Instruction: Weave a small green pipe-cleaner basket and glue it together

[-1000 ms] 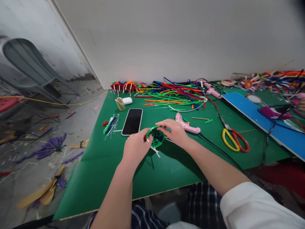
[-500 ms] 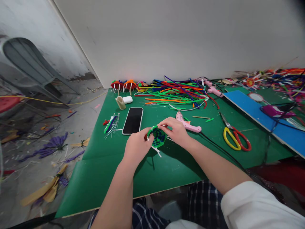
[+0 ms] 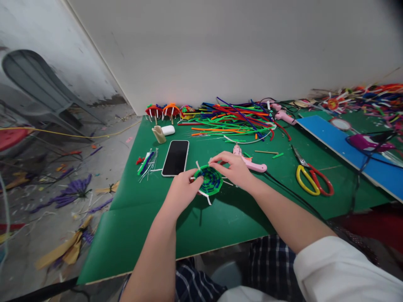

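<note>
My left hand grips a small round woven disc by its left edge, thumb on the inner face. Green and dark blue bands ring the disc, and thin white strips stick out around its rim. At the far edge of the disc, my right hand pinches what looks like the end of one white strip; its fingertips partly hide it. Both hands are just above the green table. Behind my right hand lies a pink glue gun, its nozzle pointing away.
A phone lies left of the disc, beside cut strips. Scissors rest at right, near a blue board. Further back are a pile of coloured stems, a bamboo piece and a white case.
The disc has turned flatter, so more of its inner face shows. My right hand has shifted slightly up, and white strips now stand out at the far left rim.
</note>
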### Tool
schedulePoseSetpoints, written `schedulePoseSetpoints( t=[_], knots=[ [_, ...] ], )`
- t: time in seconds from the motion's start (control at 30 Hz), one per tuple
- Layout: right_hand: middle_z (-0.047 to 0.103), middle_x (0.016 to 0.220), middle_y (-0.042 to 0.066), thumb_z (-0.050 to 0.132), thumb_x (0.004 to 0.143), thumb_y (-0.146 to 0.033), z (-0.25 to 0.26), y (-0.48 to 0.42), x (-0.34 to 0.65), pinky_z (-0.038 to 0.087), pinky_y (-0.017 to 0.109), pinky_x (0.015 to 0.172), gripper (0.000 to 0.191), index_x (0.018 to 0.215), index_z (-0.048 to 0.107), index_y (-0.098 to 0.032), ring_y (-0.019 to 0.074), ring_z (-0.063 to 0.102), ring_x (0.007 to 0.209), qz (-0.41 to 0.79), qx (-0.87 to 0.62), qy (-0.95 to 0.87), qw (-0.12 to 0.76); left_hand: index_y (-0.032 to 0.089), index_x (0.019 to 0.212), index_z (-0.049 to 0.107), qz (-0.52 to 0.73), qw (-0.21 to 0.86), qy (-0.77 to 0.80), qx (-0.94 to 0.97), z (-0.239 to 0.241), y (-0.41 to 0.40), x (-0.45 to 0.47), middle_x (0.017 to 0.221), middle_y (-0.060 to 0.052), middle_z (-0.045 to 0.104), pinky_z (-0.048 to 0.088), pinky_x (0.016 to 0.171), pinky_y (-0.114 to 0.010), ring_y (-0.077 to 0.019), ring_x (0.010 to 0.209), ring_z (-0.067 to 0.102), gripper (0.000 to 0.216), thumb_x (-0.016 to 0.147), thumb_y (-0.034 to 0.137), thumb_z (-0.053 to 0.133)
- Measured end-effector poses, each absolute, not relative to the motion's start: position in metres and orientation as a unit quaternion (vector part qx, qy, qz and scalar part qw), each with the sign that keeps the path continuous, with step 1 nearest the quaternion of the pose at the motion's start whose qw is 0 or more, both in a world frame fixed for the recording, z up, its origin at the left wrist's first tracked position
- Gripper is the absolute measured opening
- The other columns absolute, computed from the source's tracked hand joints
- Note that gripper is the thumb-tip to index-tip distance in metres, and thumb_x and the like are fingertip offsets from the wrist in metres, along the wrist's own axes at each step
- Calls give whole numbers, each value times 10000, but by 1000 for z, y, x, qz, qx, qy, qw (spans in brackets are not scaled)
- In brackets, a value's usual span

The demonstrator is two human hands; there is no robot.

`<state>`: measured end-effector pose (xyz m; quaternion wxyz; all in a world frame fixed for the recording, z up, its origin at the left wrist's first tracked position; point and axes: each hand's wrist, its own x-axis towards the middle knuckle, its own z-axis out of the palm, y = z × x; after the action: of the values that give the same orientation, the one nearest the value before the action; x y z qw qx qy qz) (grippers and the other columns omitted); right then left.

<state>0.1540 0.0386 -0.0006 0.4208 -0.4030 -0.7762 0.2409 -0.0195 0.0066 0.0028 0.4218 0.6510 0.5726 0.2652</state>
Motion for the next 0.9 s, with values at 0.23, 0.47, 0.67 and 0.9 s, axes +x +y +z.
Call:
schedulePoseSetpoints(
  t=[0.23, 0.47, 0.67, 0.9],
  knots=[
    [617, 738, 14, 516, 787, -230, -5, 40, 153, 452, 266, 626, 86, 759, 588, -191, 134, 538, 734, 174, -385, -805, 416, 176, 790, 610, 252, 384, 585, 668, 3, 6, -19, 557, 12, 544, 353, 475, -225, -116, 481, 508, 255, 752, 315, 399],
    [603, 729, 18, 496, 795, -234, -10, 35, 147, 444, 274, 653, 92, 752, 565, -191, 139, 528, 748, 152, -408, -785, 440, 184, 782, 607, 262, 389, 578, 668, 1, 6, -17, 571, 19, 546, 371, 490, -227, -118, 500, 531, 244, 754, 312, 401],
    [590, 696, 18, 504, 783, -228, -13, 34, 143, 438, 280, 643, 91, 717, 553, -189, 141, 527, 704, 128, -423, -771, 458, 185, 744, 588, 273, 395, 570, 667, 0, 6, -16, 544, 33, 510, 367, 476, -214, -110, 490, 524, 217, 755, 302, 406],
    [605, 718, 16, 491, 795, -230, -16, 35, 143, 437, 277, 651, 93, 749, 561, -191, 139, 514, 718, 128, -410, -784, 449, 179, 716, 573, 274, 397, 569, 666, -2, 6, -17, 549, 30, 514, 369, 480, -216, -108, 488, 514, 201, 753, 297, 415]
  ],
)
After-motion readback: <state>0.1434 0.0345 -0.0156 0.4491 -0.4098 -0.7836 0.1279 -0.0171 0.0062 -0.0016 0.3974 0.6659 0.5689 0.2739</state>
